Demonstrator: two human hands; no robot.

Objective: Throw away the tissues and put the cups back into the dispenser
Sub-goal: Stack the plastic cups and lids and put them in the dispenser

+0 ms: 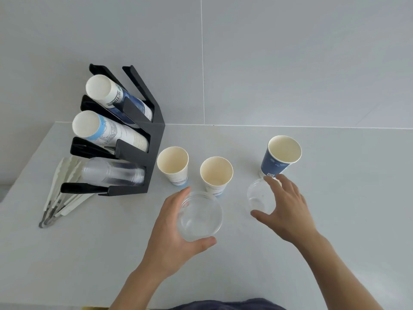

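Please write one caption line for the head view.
Left hand grips a clear cup; right hand reaches another near dispenser.

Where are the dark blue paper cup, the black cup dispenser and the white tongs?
dark blue paper cup (274, 164), head view, outer wall.
black cup dispenser (156, 139), head view, right side panel.
white tongs (58, 186), head view, arm.

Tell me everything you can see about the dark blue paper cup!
The dark blue paper cup stands upright and looks empty on the pale grey table, far right of the loose cups. Its inside is cream with a rolled rim; the wall has light markings and a small printed code near its white base. No hand touches it.
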